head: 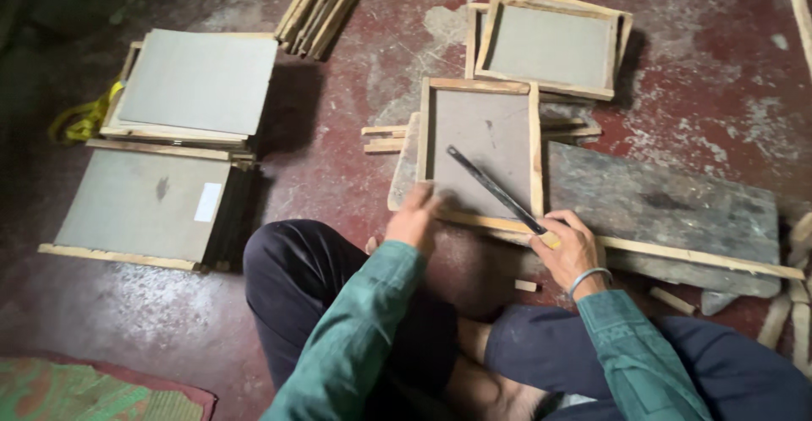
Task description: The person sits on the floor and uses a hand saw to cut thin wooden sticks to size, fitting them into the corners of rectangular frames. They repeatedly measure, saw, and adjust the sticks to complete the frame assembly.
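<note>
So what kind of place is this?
Probably a small floor workshop making wood-framed slates. Stacks of finished boards sit on the worn red floor, loose wooden strips lie nearby, and the right hand holds a saw blade.

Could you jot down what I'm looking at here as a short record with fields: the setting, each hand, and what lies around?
Setting: person seated on a worn red floor
Left hand: pressing the near corner of a wood-framed grey slate
Right hand: gripping a thin dark saw blade laid slantwise across the slate
Underneath: long wooden strip on a grey work board
Left side: two stacks of framed slates
Behind: another framed slate, bundle of wooden strips
</note>
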